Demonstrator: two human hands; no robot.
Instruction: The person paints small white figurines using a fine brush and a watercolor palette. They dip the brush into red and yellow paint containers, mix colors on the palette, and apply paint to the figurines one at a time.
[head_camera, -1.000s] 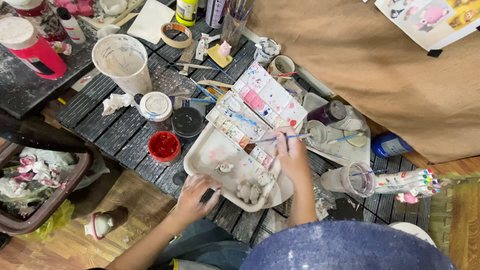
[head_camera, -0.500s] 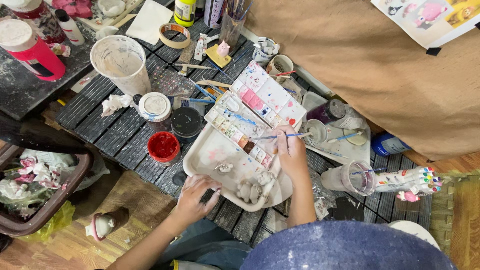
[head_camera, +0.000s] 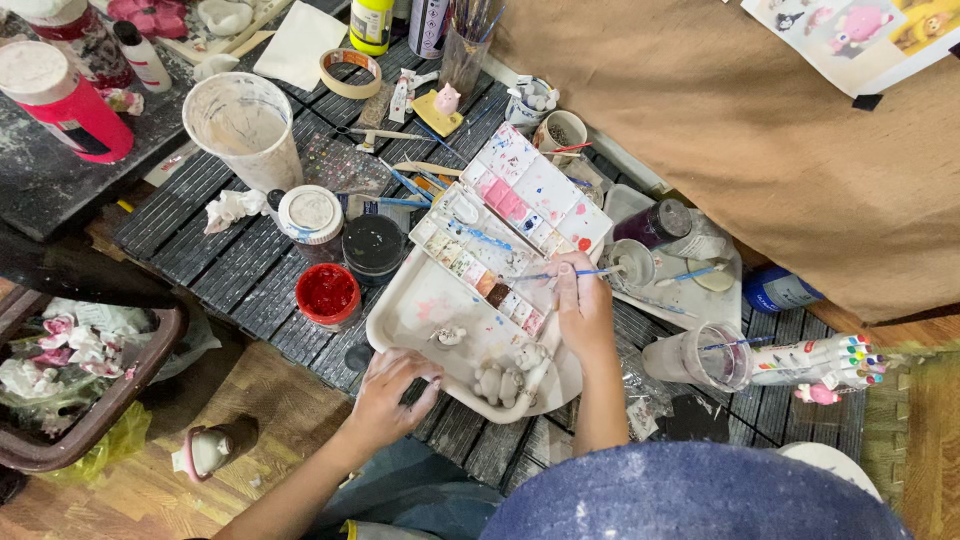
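White plastic is what the left hand rests on: the near rim of a shallow tray is pressed by spread fingers, nothing being clenched in that grip, so the tray is judged to be steadied against the table edge. Just beyond those fingers, inside the tray, small unpainted clay figures are laid, with one smaller piece a little apart from them, kept within reach of both hands.

To the right of that grip, the right hand is closed on a thin blue-handled brush, pinched between thumb and fingertips. The brush is held nearly level, its tip pointed left over the row of small pans in an open paint box, whose lid is folded back as a mixing surface with pink patches; the low angle seems meant for picking up colour from a pan.

Left of the brush tip, an open red jar and a dark jar are set just beside the tray, and a white-lidded jar stands past them. On the far side of the right grip a small cup and a second tray with another brush are placed close by, and a clear cup and a pack of markers lie to its right. Farther off, a large white tub, a roll of tape and a holder of brushes are kept at the back, out of the working area
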